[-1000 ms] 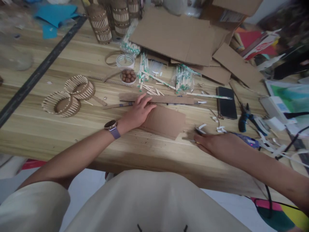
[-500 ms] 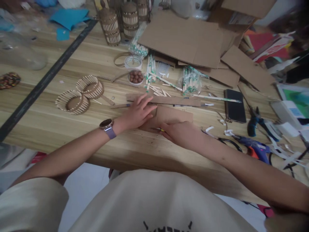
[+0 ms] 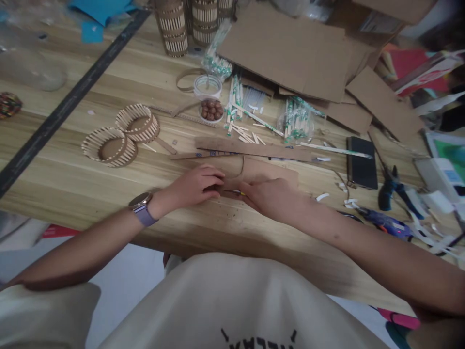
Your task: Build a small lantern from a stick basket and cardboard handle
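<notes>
Tabletop (image 3: 203, 228), cardboard (image 3: 271, 170) beneath right fingers (image 3: 250, 189)

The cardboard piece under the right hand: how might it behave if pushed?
The cardboard piece looks thin, so probably light and easy to slide. It lies flat on the table, so rolling or tipping seems unlikely.

Prob. a craft workspace, either a small workshop or a hobby spot at home; can't tell which. Wood-grain table (image 3: 203, 225) is covered w/ making supplies: glue gun (image 3: 389, 224), pliers (image 3: 387, 193), tape roll (image 3: 198, 89), bowl of brown balls (image 3: 211, 110), bagged sticks (image 3: 296, 121), cut stick bits (image 3: 249, 134), etc. Lg. cardboard sheets (image 3: 286, 53) pile up at back, sm. cardboard piece (image 3: 271, 172) nearer front. Handmade-looking stick-walled rings (image 3: 129, 150) + taller stick-sided containers (image 3: 173, 31) also suggest craft work.
</notes>
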{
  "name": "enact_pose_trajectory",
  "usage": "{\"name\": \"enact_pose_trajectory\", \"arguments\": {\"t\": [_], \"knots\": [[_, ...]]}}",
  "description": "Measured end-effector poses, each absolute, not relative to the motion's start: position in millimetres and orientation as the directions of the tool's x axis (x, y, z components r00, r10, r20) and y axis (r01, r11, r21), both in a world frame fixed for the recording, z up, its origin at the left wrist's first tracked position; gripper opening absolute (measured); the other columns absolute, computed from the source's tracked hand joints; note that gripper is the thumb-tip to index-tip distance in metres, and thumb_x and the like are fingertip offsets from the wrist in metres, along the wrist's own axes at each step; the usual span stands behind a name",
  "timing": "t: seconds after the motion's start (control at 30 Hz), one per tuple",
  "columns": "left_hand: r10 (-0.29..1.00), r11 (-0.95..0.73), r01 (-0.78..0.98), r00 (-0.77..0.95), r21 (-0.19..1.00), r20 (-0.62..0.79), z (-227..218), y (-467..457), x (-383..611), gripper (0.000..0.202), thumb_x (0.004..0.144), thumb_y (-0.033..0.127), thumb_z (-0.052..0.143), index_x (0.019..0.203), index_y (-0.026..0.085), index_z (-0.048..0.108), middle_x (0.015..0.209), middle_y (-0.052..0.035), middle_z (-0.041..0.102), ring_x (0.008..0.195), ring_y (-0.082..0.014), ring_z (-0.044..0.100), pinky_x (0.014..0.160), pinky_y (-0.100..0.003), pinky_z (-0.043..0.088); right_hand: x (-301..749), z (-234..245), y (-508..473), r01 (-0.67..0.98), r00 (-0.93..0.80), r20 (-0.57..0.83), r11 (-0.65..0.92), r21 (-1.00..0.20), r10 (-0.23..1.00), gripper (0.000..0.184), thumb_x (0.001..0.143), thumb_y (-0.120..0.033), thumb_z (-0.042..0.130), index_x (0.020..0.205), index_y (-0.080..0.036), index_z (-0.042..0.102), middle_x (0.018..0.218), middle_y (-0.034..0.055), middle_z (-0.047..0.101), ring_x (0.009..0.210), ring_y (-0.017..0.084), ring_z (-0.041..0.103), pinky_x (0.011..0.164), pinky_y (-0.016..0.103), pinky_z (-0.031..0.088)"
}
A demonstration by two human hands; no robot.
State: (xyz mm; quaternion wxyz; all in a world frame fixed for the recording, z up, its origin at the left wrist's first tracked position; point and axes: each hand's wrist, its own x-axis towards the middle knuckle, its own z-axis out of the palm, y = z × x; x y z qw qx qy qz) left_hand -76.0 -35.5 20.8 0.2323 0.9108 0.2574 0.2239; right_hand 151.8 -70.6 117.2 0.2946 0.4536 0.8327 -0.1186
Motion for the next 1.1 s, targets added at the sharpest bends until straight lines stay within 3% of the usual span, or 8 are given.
{"name": "enact_pose_trajectory", "arguments": {"t": [0.37,0.63,0.83,1.1], "knots": [[0.588,-0.764,0.354,0.727,0.539,0.356,18,-40,-72,0.020,0.089,0.024,0.073,0.109,0.018,0.076,0.116,-0.0095,0.073,0.107,-0.0236,0.066,0.096,-0.040,0.053,148,121,-69,0.823,-0.434,-0.599,0.567,0.040,0.672,0.035,0.102,-0.019,0.038,0.128,-0.018,0.062,0.100,0.0117,0.078,0.087,0.027,0.074,0.059,0.029,0.042],[0.618,-0.745,0.371,0.697,0.555,0.363,9,-41,-73,0.019,0.090,0.031,0.074,0.108,0.024,0.077,0.117,-0.0068,0.072,0.109,-0.0226,0.065,0.097,-0.041,0.052,141,126,-69,0.747,-0.500,-0.553,0.655,0.115,0.667,0.043,0.094,-0.003,0.039,0.126,-0.019,0.064,0.084,0.0115,0.077,0.081,0.028,0.075,0.057,0.030,0.044],[0.586,-0.778,0.345,0.699,0.525,0.409,8,-40,-72,0.017,0.093,0.032,0.071,0.105,0.021,0.077,0.114,-0.0085,0.072,0.106,-0.0223,0.064,0.094,-0.040,0.052,125,150,-68,0.736,-0.440,-0.612,0.654,0.174,0.658,0.056,0.089,0.006,0.038,0.119,-0.028,0.070,0.077,0.0083,0.077,0.072,0.026,0.075,0.053,0.031,0.043],[0.570,-0.795,0.368,0.725,0.483,0.387,3,-41,-72,0.017,0.096,0.031,0.066,0.108,0.023,0.076,0.114,-0.0068,0.072,0.108,-0.0218,0.062,0.095,-0.040,0.052,133,144,-71,0.691,-0.450,-0.634,0.695,0.198,0.628,0.061,0.087,0.009,0.038,0.134,-0.023,0.061,0.078,0.0044,0.076,0.068,0.022,0.074,0.049,0.028,0.037]]}}
